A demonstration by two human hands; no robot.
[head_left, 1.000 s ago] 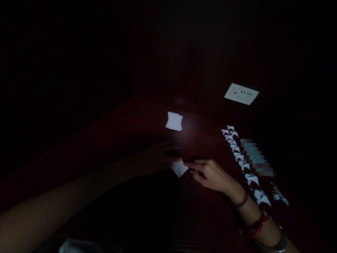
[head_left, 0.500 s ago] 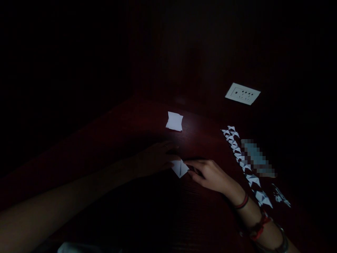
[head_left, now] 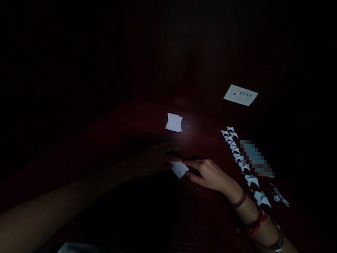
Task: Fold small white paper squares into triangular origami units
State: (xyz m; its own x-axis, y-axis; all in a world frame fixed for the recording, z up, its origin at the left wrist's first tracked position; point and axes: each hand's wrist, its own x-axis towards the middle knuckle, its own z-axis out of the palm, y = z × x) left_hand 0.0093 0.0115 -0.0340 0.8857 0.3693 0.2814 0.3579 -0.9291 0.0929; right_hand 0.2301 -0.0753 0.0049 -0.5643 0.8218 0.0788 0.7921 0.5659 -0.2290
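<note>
Touching one folded white paper (head_left: pixel 180 171) from both sides, here come two grips, low over the dark red counter (head_left: pixel 210 142)! The left grip (head_left: pixel 155 160) has fingertips at the paper's upper left edge, but it's so deep in shadow that I cannot tell whether it pinches or only presses. The right grip (head_left: pixel 210 174), better lit, sets index finger and thumb apart along the right edge; pinching or just steadying, I cannot tell that either. Three bands (head_left: pixel 258 225) circle that arm. One dark line runs down the paper, its top partly covered by fingers.

Just beyond, one stack of white squares (head_left: pixel 174 123), sheets too closely piled to count. Over right, one row of folded paper pieces (head_left: pixel 244 165), at least eight, overlapping too much for certainty! Beside it, one bluish object (head_left: pixel 255 156) lost in pixels, and one cluster of white scraps (head_left: pixel 279 196), number unclear. One socket plate (head_left: pixel 240 95) shows farther back. Bottom edge: one pale item (head_left: pixel 72 248), cut off.
</note>
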